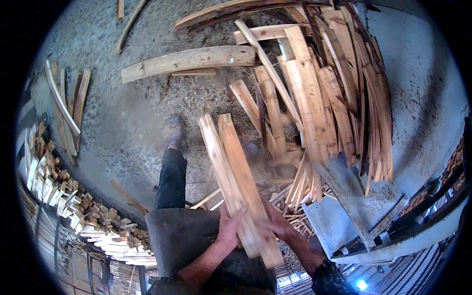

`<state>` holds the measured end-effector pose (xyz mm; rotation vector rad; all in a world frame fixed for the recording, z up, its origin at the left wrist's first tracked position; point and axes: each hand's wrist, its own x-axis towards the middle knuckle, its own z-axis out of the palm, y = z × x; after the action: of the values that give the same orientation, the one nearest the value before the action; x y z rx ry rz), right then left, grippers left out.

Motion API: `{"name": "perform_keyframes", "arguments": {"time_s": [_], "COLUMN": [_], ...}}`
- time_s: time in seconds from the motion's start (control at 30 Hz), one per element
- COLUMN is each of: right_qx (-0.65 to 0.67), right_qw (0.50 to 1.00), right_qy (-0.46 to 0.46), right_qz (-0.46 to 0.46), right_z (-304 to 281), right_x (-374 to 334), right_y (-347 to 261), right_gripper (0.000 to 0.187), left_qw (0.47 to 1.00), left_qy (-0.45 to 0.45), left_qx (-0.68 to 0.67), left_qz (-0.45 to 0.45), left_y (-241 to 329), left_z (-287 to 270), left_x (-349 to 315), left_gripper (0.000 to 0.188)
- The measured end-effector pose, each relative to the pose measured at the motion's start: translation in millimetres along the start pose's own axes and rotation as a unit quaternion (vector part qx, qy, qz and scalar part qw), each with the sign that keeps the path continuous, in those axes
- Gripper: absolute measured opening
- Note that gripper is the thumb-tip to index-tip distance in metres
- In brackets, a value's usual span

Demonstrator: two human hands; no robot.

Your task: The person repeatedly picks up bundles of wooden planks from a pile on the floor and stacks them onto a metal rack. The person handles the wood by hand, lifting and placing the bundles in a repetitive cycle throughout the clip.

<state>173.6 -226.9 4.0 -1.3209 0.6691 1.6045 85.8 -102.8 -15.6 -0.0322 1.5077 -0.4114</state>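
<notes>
Two long, narrow wooden boards lie side by side in front of my body, slanting up and to the left. My left hand (pixel 230 228) is closed on the left edge of the paler board (pixel 219 167), its thumb on the top face. On the other side, my right hand (pixel 276 220) grips the redder board (pixel 242 164); its fingers are partly hidden and a little blurred. The boards spread slightly apart at their far ends and overlap near my body, where the near ends are smeared by motion.
A big heap of rough boards (pixel 307 93) leans at the right beside a pale wall (pixel 408 73). One wide plank (pixel 189 63) lies on the littered floor ahead. Stacked cut pieces (pixel 93 216) line the lower left. A metal frame (pixel 344 201) stands at my right.
</notes>
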Motion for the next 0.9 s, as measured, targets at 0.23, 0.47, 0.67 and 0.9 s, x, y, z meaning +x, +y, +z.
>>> {"name": "perform_keyframes", "arguments": {"time_s": [0.23, 0.47, 0.67, 0.9], "right_qx": [-0.012, -0.034, -0.097, -0.214], "right_qw": [0.997, 0.994, 0.969, 0.85], "right_qy": [0.032, 0.102, 0.031, 0.097], "right_qz": [0.063, -0.022, -0.224, -0.471], "right_z": [25.9, 100.3, 108.9, 155.5], "right_x": [33.1, -51.2, 50.6, 269.4], "right_y": [30.6, -37.8, -102.3, -186.4], "right_gripper": [0.066, 0.064, 0.05, 0.045], "left_qw": [0.994, 0.973, 0.843, 0.888], "left_qy": [-0.073, -0.135, -0.105, -0.101], "left_qx": [0.083, 0.165, 0.407, 0.266], "left_qz": [0.002, 0.092, 0.335, 0.363], "left_y": [4.4, 44.1, 141.5, 348.2], "left_z": [-48.8, -17.4, 1.2, 35.9], "left_x": [7.2, -97.9, -49.1, 96.5], "left_gripper": [0.056, 0.058, 0.058, 0.055]}}
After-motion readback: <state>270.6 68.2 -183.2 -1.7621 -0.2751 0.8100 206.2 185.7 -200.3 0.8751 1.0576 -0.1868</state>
